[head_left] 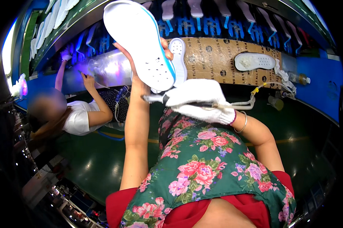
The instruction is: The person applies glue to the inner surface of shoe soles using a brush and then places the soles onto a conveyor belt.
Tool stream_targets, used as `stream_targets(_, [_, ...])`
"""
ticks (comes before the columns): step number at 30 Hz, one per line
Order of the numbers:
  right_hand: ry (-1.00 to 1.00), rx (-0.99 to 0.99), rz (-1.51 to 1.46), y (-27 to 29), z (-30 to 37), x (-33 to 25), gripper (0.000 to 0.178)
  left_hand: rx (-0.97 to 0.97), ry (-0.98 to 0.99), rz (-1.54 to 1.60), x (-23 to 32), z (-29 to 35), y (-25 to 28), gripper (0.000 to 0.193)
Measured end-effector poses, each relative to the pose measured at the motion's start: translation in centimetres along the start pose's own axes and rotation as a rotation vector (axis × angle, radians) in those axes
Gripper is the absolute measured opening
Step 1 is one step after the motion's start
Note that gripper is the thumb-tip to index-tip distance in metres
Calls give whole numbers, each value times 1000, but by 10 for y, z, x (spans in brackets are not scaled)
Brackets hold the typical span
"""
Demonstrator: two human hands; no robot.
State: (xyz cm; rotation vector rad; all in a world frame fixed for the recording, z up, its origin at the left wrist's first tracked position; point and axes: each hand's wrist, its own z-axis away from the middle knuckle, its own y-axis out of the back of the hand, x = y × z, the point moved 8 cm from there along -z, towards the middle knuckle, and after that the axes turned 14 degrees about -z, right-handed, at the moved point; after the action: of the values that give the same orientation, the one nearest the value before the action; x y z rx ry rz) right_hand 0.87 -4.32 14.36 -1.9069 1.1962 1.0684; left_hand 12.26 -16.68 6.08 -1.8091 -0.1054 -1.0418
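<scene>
Steadiness helps as our bare left hand pinches the white, blue-edged shoe sole by its sides, raised before the brown cardboard-covered tabletop, while our white-gloved right hand clasps a slender, metal-tipped tool near it.

A dark green apron printed with pink roses and leaves covers the person's front, over a red shirt with short sleeves. The right hand wears a white glove, probably knitted, though blurred, with a narrow purplish edge. A thin, pale bracelet circles that wrist.
</scene>
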Motion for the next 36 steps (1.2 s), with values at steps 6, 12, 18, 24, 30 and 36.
stream_targets(6, [86, -103, 571, -17, 18, 8, 31, -144, 221, 63, -19, -2, -7, 112])
stream_targets(12, [-44, -45, 86, -12, 0, 5, 24, -114, 390, 12, -26, 4, 1, 107])
stream_targets(18, [70, -189, 315, -21, 6, 17, 29, 106, 537, -427, -34, -7, 36, 89])
stream_targets(24, [-396, -5, -39, 5, -7, 35, 14, -154, 390, -174, -33, -43, 18, 84])
stream_targets(30, [-473, 815, -796, 105, 54, 84, 32, -225, 69, 168, 59, -127, -9, 77])
stream_targets(36, [-268, 836, -1081, 127, 15, 90, 35, 84, -604, 190, 125, -134, -13, 65])
